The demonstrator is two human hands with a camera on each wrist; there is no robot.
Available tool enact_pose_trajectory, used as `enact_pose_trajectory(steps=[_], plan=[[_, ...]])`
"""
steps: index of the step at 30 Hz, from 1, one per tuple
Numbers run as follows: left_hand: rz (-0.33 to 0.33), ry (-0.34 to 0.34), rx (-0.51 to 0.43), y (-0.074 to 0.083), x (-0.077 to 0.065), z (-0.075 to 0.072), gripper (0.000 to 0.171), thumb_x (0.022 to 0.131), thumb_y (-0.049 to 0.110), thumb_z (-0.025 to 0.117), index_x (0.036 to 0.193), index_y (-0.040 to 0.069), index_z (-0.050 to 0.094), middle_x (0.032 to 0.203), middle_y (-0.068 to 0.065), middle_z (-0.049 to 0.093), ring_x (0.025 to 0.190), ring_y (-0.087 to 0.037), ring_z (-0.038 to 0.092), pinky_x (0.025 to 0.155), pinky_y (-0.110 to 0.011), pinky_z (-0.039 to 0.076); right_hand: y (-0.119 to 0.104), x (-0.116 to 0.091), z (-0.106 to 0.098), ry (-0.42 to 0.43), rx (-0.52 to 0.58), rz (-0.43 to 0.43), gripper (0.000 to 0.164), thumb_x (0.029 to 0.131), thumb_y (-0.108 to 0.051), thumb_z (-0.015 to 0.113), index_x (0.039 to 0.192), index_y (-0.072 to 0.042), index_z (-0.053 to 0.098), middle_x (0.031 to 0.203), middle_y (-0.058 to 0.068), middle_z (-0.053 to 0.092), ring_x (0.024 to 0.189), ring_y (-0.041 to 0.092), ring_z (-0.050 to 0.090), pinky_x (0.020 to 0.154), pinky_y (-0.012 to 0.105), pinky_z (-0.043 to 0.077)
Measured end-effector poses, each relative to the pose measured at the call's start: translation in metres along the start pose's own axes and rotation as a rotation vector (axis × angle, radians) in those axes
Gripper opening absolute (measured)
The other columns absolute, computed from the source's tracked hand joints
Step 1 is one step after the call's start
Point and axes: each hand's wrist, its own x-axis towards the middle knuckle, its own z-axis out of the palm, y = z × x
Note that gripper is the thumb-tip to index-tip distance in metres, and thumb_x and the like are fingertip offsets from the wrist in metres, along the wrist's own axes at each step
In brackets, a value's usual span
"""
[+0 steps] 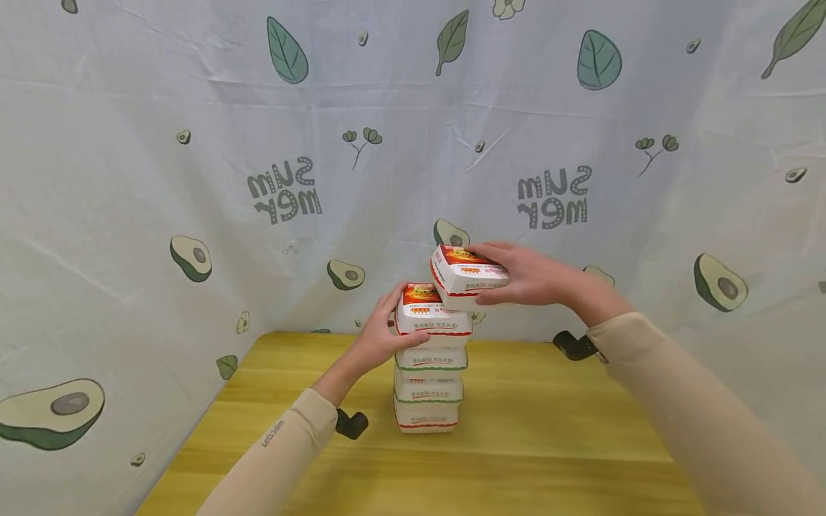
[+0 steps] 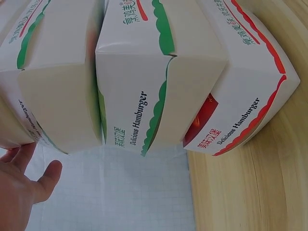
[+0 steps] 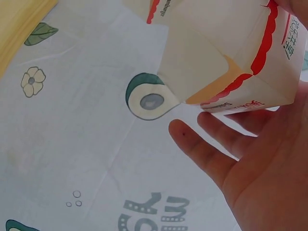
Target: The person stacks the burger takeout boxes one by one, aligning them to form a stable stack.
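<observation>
Several white paper hamburger boxes stand one on another in a stack (image 1: 429, 390); some have green scalloped trim, others red. Its uppermost box (image 1: 445, 322), red-trimmed with a burger picture on the lid, is gripped from the left by my left hand (image 1: 381, 335), thumb at the front. In the left wrist view, the fingers of that hand (image 2: 21, 187) reach a box at the left edge. Above and slightly right of the stack, my right hand (image 1: 525, 276) holds another red-trimmed hamburger box (image 1: 461, 283), tilted. That box (image 3: 211, 53) partly hides the fingers in the right wrist view.
A yellow wood-grain table (image 1: 548, 430) carries the stack. Right behind it hangs a pale cloth (image 1: 413, 143) printed with avocados and leaves. Dark wrist straps show at the left cuff (image 1: 351, 424) and the right cuff (image 1: 573, 345).
</observation>
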Motion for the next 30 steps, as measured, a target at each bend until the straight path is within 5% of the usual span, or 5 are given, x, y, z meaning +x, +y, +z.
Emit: enact_pose_trajectory(steps=[6, 25, 30], plan=[[0.019, 0.01, 0.001, 0.0, 0.0, 0.002, 0.098, 0.083, 0.041, 0.081, 0.159, 0.041, 0.019, 0.151, -0.005, 0.033, 0.13, -0.026, 0.043, 0.099, -0.048, 0.049, -0.005, 0.003, 0.0, 0.0, 0.009, -0.008, 0.088, 0.085, -0.058, 0.072, 0.158, -0.029, 0.033, 0.158, 0.01, 0.036, 0.136, 0.031, 0.04, 0.102, 0.055, 0.04], [0.012, -0.017, 0.004, 0.0, 0.001, 0.0, 0.098, 0.087, 0.03, 0.079, 0.162, 0.033, 0.015, 0.156, -0.007, 0.028, 0.136, -0.028, 0.038, 0.104, -0.05, 0.046, -0.019, 0.014, 0.0, -0.016, -0.046, -0.023, 0.087, 0.085, -0.061, 0.069, 0.158, -0.031, 0.032, 0.159, 0.002, 0.037, 0.142, 0.03, 0.034, 0.104, 0.058, 0.039], [-0.004, -0.048, 0.015, 0.015, -0.005, -0.002, 0.099, 0.089, 0.024, 0.076, 0.163, 0.023, 0.011, 0.159, -0.012, 0.025, 0.139, -0.031, 0.036, 0.105, -0.049, 0.046, -0.024, 0.016, -0.001, -0.021, -0.072, -0.019, 0.089, 0.085, -0.061, 0.07, 0.158, -0.028, 0.031, 0.161, 0.005, 0.034, 0.142, 0.031, 0.034, 0.105, 0.057, 0.039]])
